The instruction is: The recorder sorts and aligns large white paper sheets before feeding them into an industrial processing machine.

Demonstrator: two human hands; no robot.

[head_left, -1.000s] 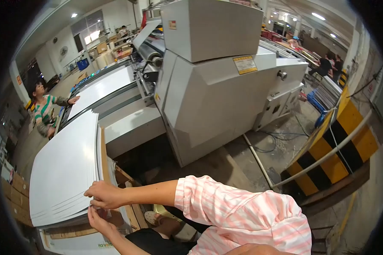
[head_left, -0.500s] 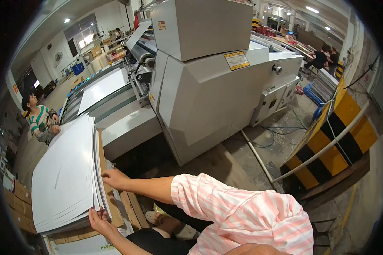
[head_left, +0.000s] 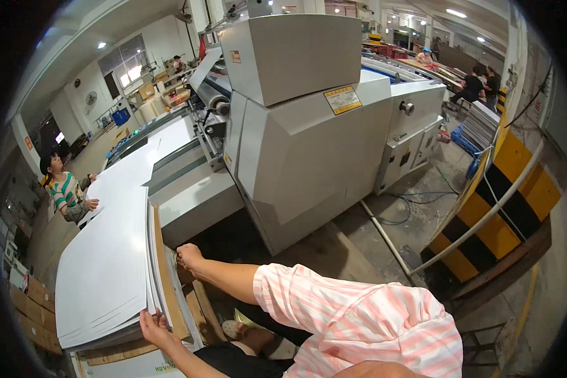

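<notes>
A tall stack of large white sheets [head_left: 101, 277] lies on brown cardboard [head_left: 168, 286] at the left. My left hand [head_left: 159, 331] rests its outstretched fingers against the stack's near right corner; the fingers look open. Beyond it, my right hand [head_left: 189, 257] is closed, just to the right of the cardboard edge; whatever it may hold is hidden. On the far side, a co-worker in a striped top [head_left: 66, 192] has both hands at a white sheet [head_left: 123, 173] that spans from the stack onto the machine's feed table.
A big grey machine [head_left: 302, 164] with a roller [head_left: 215, 101] fills the middle. At the right stands a yellow-and-black striped panel [head_left: 485, 227] behind a white pipe [head_left: 485, 217]. Hoses [head_left: 416, 200] lie on the floor. Brown boxes [head_left: 34, 309] are at lower left.
The co-worker's sheet has slid from the stack toward the feed table. My right hand has come away from the stack's edge, a little to the right. My left hand stays at the corner.
</notes>
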